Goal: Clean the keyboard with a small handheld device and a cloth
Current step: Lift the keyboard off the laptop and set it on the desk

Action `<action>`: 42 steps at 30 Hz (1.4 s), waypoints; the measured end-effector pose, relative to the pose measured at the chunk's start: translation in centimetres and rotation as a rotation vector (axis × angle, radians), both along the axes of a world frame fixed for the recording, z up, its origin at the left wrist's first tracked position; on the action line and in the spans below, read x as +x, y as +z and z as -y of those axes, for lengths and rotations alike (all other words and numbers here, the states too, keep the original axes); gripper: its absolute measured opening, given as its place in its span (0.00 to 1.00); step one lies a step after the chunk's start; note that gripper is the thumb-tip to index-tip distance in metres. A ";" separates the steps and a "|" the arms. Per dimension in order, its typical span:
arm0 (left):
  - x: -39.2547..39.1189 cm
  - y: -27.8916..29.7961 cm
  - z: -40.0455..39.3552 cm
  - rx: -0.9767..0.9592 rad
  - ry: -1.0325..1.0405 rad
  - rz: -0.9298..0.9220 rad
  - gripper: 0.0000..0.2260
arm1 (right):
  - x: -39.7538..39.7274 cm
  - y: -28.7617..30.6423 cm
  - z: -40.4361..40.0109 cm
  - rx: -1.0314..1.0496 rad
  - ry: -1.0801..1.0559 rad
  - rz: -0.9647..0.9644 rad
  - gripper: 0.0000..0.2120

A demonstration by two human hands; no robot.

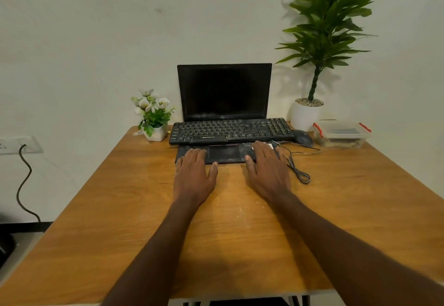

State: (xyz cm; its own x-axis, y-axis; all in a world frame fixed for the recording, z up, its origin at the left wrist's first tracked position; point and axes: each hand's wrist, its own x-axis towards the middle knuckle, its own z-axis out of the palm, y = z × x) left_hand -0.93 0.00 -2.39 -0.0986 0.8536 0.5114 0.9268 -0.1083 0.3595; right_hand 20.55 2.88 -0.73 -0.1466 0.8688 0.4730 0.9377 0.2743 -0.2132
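A person is resting both hands flat at the front of a laptop on a wooden bench, with the cleaning apparently not yet begun. The left hand is lying with its fingers straight and slightly spread over the left of the palm rest, gripping nothing; the right hand is lying the same way, its fingers reaching onto the right of the palm rest. The black external keyboard, the thing to be cleaned, is sitting across the laptop's base just beyond the fingertips, its cable coiling to the right near a mouse. Neither a handheld device nor a cloth is showing plainly; a clear lidded container at the far right may be holding them, so the next move is likely calling for a reach there.
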 end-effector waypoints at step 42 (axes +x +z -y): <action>-5.4 3.8 2.9 -0.012 0.069 0.930 0.22 | 7.3 4.8 -0.9 0.053 -0.293 -0.845 0.18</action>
State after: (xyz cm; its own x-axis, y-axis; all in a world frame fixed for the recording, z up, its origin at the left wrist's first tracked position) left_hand -6.32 -2.95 1.44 -0.5150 0.8353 0.1926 0.2701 -0.0551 0.9612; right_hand 27.85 3.75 4.05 0.4929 0.7908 0.3629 0.5075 0.0775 -0.8581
